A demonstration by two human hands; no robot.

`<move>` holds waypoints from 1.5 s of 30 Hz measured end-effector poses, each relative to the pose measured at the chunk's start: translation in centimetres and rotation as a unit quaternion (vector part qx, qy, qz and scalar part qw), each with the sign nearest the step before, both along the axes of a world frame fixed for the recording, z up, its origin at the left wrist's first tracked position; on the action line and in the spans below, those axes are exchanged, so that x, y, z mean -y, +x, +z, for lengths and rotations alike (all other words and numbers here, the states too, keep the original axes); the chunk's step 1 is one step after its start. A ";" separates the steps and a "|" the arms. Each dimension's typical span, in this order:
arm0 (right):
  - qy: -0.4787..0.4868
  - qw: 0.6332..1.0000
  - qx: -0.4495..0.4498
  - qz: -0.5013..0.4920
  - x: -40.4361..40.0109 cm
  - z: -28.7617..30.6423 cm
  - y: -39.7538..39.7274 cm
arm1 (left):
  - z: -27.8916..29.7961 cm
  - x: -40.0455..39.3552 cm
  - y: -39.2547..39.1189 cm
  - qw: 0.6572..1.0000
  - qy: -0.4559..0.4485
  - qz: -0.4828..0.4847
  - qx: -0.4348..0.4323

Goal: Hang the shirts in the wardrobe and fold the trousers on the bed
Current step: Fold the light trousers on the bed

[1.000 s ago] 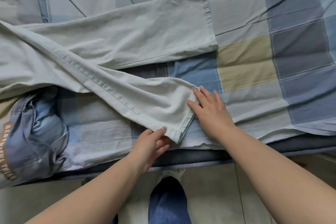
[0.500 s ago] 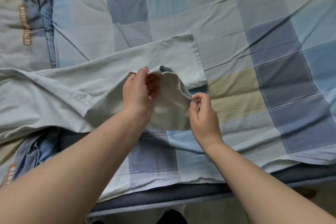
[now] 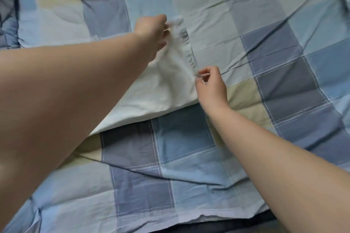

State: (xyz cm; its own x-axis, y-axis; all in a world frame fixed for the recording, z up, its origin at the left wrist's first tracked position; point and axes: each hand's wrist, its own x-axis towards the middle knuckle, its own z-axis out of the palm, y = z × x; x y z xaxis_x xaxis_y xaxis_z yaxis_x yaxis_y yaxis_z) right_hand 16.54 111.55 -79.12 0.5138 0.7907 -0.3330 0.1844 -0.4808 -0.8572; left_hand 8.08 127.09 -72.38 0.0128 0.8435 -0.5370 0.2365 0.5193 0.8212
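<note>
While trousers lie across the checked bedcover mid-bed, left hand grips hem's far corner, fingers curled; right hand pinches near corner w/ thumb & fingertips, hem stretched btwn them.

Text/labels: we read none | trousers: pale cloth, no tag or print that we can make out | checked bedcover: plain squares and stitch lines, no lettering | brands, numbers, signs: none legible to us in this view
</note>
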 end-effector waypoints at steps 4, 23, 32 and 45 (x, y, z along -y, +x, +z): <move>-0.142 0.989 -0.009 0.037 1.0 -2.5 1.2 | -3.4 2.4 -1.7 0.986 0.036 -0.113 -0.120; -0.129 0.930 -0.335 -0.077 11.3 -3.7 0.8 | -8.0 6.3 -4.0 0.838 0.141 -0.389 -0.354; -0.108 0.939 -0.320 -0.059 13.5 -3.7 0.9 | -8.0 5.7 0.6 0.792 0.110 -0.469 -0.375; -0.186 0.972 -0.109 -0.093 15.1 -3.1 9.6 | -5.1 5.0 1.7 0.898 0.123 -0.384 -0.176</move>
State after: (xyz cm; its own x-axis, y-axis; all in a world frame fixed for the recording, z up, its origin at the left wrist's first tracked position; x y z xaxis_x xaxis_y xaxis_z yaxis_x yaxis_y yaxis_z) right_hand 26.18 96.49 -82.24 0.5215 0.4945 -0.6954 -0.1026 -0.7727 -0.6264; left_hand 9.79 122.09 -77.45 0.5076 0.7523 -0.4199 0.7142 -0.0947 0.6936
